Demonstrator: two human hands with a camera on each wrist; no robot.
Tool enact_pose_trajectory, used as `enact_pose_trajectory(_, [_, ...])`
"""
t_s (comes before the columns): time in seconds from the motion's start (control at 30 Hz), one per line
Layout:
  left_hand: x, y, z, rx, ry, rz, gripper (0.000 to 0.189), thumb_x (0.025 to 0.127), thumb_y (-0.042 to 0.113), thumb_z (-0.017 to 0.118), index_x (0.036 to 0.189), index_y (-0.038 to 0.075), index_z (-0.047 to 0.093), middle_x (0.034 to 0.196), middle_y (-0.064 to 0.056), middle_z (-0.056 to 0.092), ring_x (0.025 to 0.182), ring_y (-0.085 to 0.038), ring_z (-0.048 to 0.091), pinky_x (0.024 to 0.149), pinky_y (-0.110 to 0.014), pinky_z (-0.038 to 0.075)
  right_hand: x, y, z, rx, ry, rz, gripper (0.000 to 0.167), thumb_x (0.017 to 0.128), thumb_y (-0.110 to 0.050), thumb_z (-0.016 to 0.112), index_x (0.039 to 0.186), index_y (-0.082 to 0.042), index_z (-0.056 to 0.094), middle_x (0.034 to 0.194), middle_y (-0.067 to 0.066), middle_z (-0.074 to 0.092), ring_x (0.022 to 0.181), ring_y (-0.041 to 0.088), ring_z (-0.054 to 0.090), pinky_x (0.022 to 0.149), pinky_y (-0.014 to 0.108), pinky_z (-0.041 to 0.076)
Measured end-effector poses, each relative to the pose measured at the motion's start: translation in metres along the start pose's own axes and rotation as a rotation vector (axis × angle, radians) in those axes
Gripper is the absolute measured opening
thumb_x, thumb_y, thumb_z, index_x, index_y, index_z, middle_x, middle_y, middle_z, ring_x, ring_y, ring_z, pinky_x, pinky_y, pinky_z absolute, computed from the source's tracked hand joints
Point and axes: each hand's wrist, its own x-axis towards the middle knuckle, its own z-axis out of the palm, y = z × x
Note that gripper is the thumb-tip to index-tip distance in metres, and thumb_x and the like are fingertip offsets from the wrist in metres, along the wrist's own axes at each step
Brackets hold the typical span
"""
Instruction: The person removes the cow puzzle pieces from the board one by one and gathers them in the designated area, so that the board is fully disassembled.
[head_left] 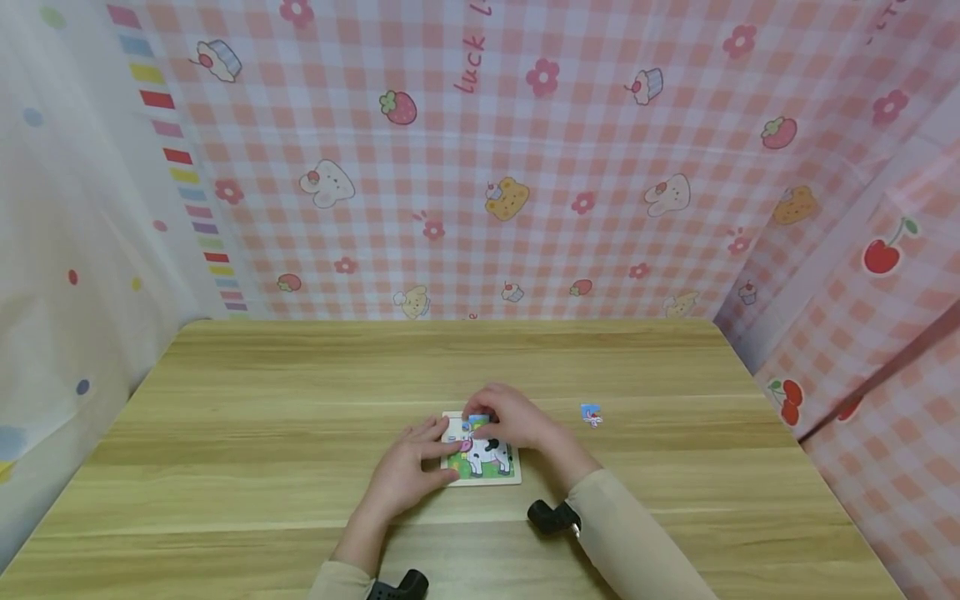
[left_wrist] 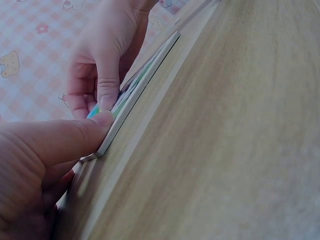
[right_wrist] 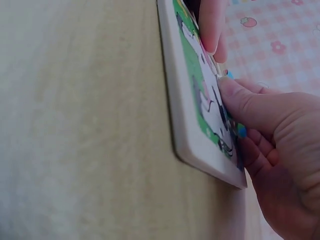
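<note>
A square wooden jigsaw board (head_left: 487, 482) with a cow picture lies flat on the table. My left hand (head_left: 408, 467) rests at its left side, thumb on the lower left corner and index finger reaching over the picture. At the board's upper part my right hand (head_left: 510, 417) pinches a blue-and-green puzzle piece (head_left: 477, 422) between thumb and fingers. Some blue of that piece shows beside the right thumb (right_wrist: 237, 95) in the right wrist view. Part of the board's upper right is hidden under the right hand.
A loose puzzle piece (head_left: 591, 415), blue with white and pink, lies on the wooden table (head_left: 300, 392) right of the board. Checked pink cloth (head_left: 465, 242) hangs behind the table, and more cloth hangs at both sides. Black wrist devices (head_left: 551, 517) sit by both sleeves.
</note>
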Motion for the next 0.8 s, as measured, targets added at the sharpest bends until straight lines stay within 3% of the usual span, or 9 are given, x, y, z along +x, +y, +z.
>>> enact_pose_trajectory(0.33, [0.0, -0.001, 0.0, -0.015, 0.009, 0.006, 0.038, 0.085, 0.015, 0.085, 0.122, 0.006, 0.077, 0.152, -0.018, 0.052, 0.148, -0.039, 0.039, 0.122, -0.065, 0.019, -0.001, 0.005, 0.003, 0.114, 0.027, -0.03, 0.012, 0.096, -0.01, 0.074, 0.108, -0.012, 0.072, 0.098, -0.004, 0.067, 0.085, 0.01, 0.054, 0.078, 0.026, 0.048])
enact_pose_trajectory(0.8, [0.0, -0.002, 0.001, -0.022, 0.009, -0.005, 0.039, 0.086, 0.016, 0.085, 0.123, 0.008, 0.077, 0.153, -0.016, 0.051, 0.148, -0.038, 0.039, 0.123, -0.064, 0.017, -0.002, 0.012, 0.009, 0.199, 0.094, -0.015, 0.011, 0.098, -0.007, 0.07, 0.107, -0.013, 0.073, 0.089, -0.007, 0.067, 0.082, 0.009, 0.057, 0.077, 0.027, 0.05])
